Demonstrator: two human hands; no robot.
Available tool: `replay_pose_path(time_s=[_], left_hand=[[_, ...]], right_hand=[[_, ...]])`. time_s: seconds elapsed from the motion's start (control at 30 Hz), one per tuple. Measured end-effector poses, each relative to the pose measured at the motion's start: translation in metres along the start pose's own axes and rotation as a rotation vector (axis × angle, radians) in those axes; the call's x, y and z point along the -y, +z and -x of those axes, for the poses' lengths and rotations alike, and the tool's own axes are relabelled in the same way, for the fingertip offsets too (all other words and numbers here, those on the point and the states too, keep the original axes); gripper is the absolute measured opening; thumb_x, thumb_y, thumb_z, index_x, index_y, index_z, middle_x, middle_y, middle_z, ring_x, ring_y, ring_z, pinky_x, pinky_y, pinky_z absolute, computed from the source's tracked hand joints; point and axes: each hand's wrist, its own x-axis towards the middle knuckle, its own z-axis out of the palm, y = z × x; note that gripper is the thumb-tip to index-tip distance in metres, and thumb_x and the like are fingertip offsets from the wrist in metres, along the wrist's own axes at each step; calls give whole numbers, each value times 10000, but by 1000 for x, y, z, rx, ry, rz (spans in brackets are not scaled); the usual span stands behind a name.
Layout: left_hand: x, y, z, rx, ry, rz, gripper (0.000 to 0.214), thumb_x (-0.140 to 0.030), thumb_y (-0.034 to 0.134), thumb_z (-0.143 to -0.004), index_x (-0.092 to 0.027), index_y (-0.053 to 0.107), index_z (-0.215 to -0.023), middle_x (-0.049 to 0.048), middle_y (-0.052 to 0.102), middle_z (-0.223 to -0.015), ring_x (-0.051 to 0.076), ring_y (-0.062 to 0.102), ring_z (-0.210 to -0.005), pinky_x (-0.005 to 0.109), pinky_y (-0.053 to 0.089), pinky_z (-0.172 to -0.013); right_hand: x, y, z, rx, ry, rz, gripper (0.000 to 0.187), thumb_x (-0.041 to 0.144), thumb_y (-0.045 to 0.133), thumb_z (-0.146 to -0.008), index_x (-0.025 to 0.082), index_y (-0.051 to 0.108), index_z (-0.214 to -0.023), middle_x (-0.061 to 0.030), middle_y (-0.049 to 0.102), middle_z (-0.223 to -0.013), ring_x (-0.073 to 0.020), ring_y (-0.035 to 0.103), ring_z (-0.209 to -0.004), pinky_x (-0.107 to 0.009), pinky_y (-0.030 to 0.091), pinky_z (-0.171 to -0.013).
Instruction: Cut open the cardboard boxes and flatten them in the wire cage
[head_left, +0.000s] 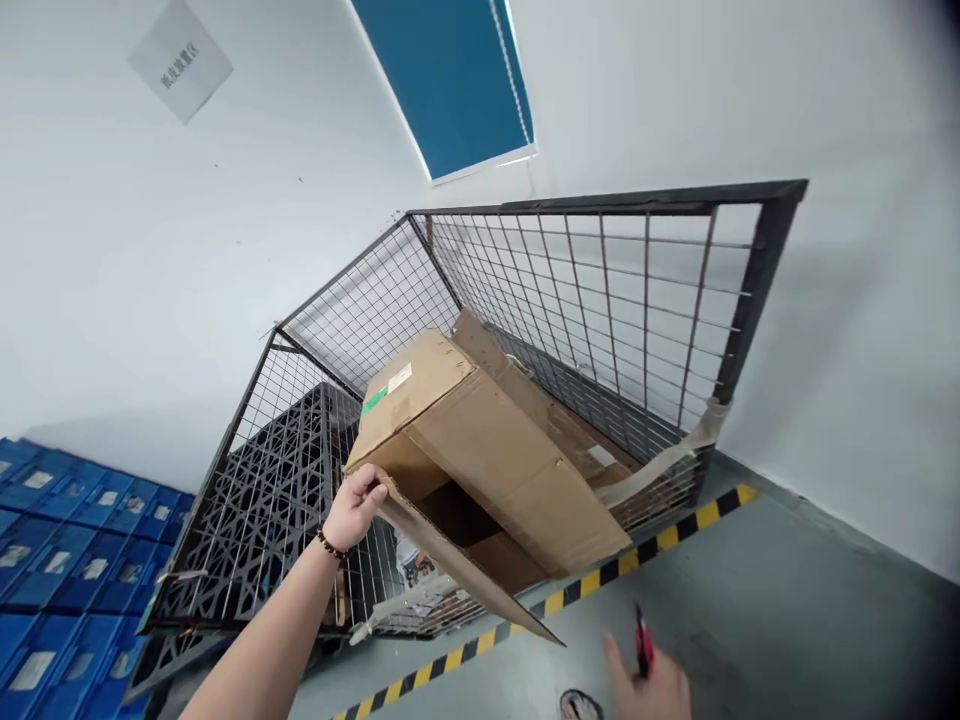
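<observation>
My left hand (358,510), with a beaded bracelet on its wrist, pinches the edge of a flap on a large brown cardboard box (510,460). The box lies tilted at the low front of a wire mesh cage, its open side facing me and its inside dark. A green label and a white label are on its upper end. At the lower right, my right hand (651,690) is closed around a slim red-and-black tool (643,640) that looks like a box cutter; it is partly blurred and apart from the box.
The cage (600,209) has a dark metal frame, with flattened cardboard (577,430) inside. A black plastic pallet (277,500) stands at its left. Blue bins (67,570) are stacked farther left. Black-and-yellow tape (555,603) crosses the floor by the cage.
</observation>
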Motion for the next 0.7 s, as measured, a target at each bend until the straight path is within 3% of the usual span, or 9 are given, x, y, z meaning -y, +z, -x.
replay_pose_path(time_s=[0.03,0.1,0.2,0.3,0.4,0.47,0.53,0.63,0.7], left_hand=[[0,-1,3,5,26,3,291,-426,432,-907,-170,527,-808,8,503,-749,140,462,-710,275,378,-704],[-4,-1,9,5,63,-20,306,-441,420,-912,-170,530,-822,23,516,-769,150,474,-729,288,386,-718],[-12,-5,20,3,106,-58,377,-509,374,-910,-176,535,-837,47,545,-793,175,492,-773,334,409,-794],[-17,-9,33,-39,147,-73,459,-609,358,-877,-188,526,-802,44,563,-784,190,516,-813,441,350,-997],[-16,-8,47,-165,79,-145,453,-638,568,-754,-194,480,-733,32,557,-795,220,522,-909,516,256,-1080],[-17,-5,54,-267,-7,-205,421,-506,722,-660,-193,449,-721,57,555,-914,256,484,-1034,511,298,-1055],[-18,-1,61,-338,-77,-224,377,-333,758,-619,-191,429,-737,89,524,-1058,276,435,-1128,480,356,-1019],[-24,5,69,-355,-95,-204,332,-217,711,-616,-192,415,-765,105,498,-1126,292,391,-1210,481,362,-1039],[-30,9,74,-346,-61,-202,327,-217,695,-618,-194,411,-779,109,502,-1119,302,371,-1244,493,345,-1071]], right_hand=[[29,-14,-13,-69,-100,-48,590,614,385,-850,103,517,-1112,-188,576,-963,-354,541,-1016,-439,501,-804],[97,-31,-33,-181,-340,-80,607,613,488,-829,81,502,-1120,-195,545,-1034,-334,498,-1078,-393,490,-840],[192,-31,-44,-374,-776,-51,592,511,601,-819,62,475,-1184,-203,492,-1131,-266,522,-1036,-330,497,-826],[238,-22,-44,-559,-978,50,571,423,648,-808,71,475,-1223,-183,498,-1090,-232,553,-892,-317,506,-722],[237,-32,-38,-536,-931,100,520,351,614,-814,60,486,-1226,-195,499,-1092,-242,561,-856,-313,488,-642],[223,-56,-35,-425,-849,86,474,324,573,-802,65,510,-1194,-195,512,-1083,-262,567,-863,-323,470,-608],[206,-91,-35,-302,-725,66,436,317,537,-775,81,533,-1142,-181,543,-1013,-304,561,-917,-350,463,-619],[181,-146,-38,-154,-431,108,421,501,540,-754,146,548,-979,-162,556,-891,-362,545,-954,-404,462,-631],[159,-167,-36,-48,-226,192,482,703,505,-713,225,497,-776,-141,551,-809,-349,558,-839,-419,454,-591]])
